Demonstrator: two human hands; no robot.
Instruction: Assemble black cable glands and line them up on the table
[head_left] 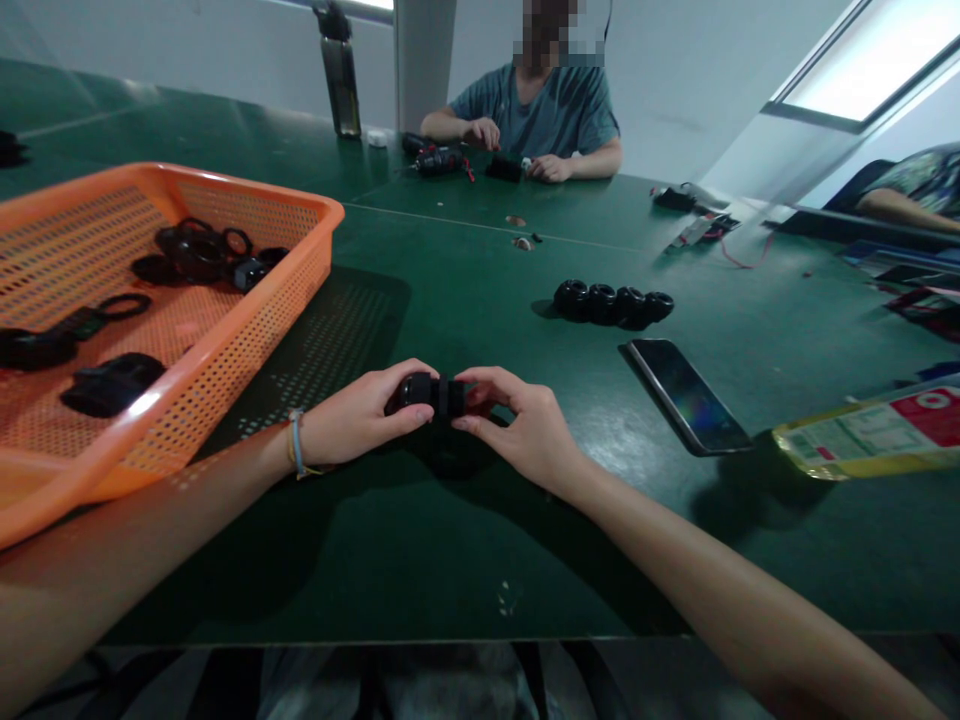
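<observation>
A black cylindrical part (442, 396) is held between my two hands, just above the green table (480, 530). My left hand (375, 408), with a thin band at the wrist, wraps round its left end. The thumb and fingertips of my right hand (499, 405) pinch its right end. Behind my right hand, several round black parts (615, 303) stand in a row. An orange basket (255, 330) on the left holds several black parts (199, 250), some of them ring-shaped.
A phone (686, 396) and a bottle of yellow liquid (870, 432) lie at the right. Across the table sits a person (574, 105) with small black items near the hands. A dark bottle (341, 80) stands at the back. Another person's arm (911, 205) shows far right.
</observation>
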